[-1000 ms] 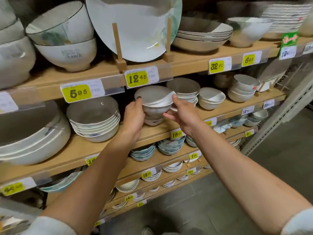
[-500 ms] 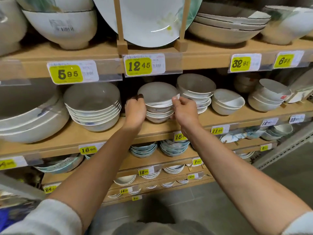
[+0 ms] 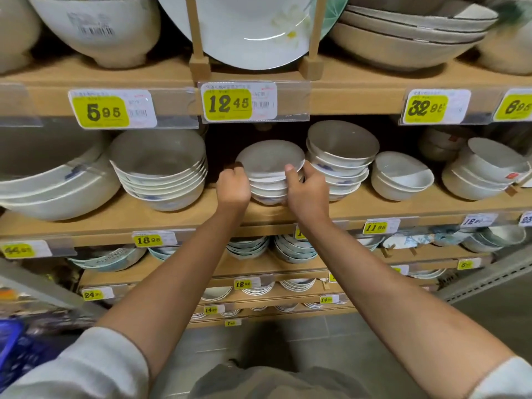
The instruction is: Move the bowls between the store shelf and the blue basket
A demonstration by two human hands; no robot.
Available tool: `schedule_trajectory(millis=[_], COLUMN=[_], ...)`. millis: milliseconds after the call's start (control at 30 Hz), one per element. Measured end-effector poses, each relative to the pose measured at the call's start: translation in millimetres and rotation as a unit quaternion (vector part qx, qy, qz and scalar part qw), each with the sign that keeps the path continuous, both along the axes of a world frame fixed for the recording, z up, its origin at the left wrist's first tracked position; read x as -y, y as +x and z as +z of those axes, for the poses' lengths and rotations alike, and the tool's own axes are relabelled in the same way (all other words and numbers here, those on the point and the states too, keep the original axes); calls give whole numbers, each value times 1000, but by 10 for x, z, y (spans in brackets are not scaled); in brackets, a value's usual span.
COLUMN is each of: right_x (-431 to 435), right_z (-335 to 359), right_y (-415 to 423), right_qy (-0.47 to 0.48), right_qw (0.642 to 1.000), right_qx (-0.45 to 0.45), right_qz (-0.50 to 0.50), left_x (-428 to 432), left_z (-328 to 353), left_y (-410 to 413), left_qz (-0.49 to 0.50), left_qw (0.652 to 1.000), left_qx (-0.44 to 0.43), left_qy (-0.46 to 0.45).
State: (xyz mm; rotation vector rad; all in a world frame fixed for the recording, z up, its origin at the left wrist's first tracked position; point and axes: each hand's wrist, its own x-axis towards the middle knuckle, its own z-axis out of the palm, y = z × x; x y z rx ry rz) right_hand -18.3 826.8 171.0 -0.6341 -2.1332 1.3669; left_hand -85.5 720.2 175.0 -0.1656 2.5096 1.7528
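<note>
Head view: left hand & right hand grip the bowl stack on the shelf, fingers curled round both sides. Keep squeeze even, lift straight w/o clipping the taller stack just beyond the right fingers. Blue basket is far below-left of them.

Upper wooden shelf edge carries yellow price label 5 95 and price label 12 45; middle shelf edge carries price label 18 95 and price label 11 95.
</note>
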Motion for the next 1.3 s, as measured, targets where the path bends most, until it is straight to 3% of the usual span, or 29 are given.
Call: schedule_trajectory(millis=[233, 767, 1033, 1167, 1300], right_x=[-15, -172, -325, -321, -92], right_z=[-39, -36, 156, 272, 375], right_y=[-25, 173, 491, 609, 653], right_qy=[29, -24, -64, -146, -168], right_qw=[999, 995, 986, 965, 947], right_qx=[-8, -38, 2, -16, -18], right_qz=[-15, 88, 155, 216, 275], left_x=[-38, -36, 180, 393, 704], left_z=[-10, 169, 341, 411, 445], left_y=[-22, 175, 736, 1038, 1308], left_qz=[25, 47, 79, 100, 116], left_qw=[1000, 999, 994, 988, 978], left_qx=[4, 3, 2, -6, -7], left_qy=[-6, 12, 79, 119, 176])
